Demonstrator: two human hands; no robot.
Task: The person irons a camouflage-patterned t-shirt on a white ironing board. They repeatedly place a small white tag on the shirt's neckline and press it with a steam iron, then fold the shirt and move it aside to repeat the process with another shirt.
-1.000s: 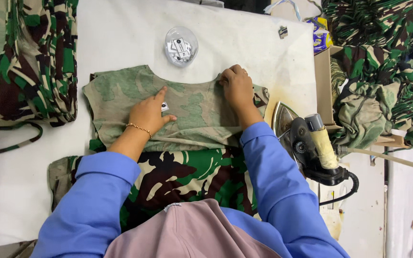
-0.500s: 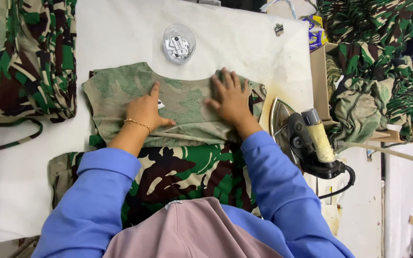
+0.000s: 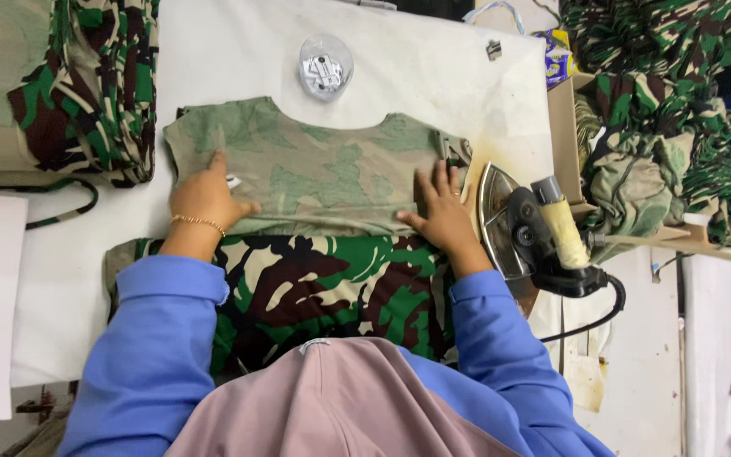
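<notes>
Head view. Item: camouflage garment piece (image 3: pixel 323 178), pale reverse side up, flat on the white pressing table (image 3: pixel 213 59); its long axis runs left to right, and the curved neckline cut-out faces away from us. Our left hand (image 3: pixel 205 196) lies open and flat on its left end, our right hand (image 3: pixel 443 211) flat with fingers spread on its right end; neither holds anything. A small white label (image 3: pixel 233 181) sits by the left hand. Clear round container (image 3: pixel 326 66) beyond the neckline. Iron (image 3: pixel 528 230) just right of the right hand. Yellow-and-blue packet (image 3: pixel 558 59) at the table's far right corner.
</notes>
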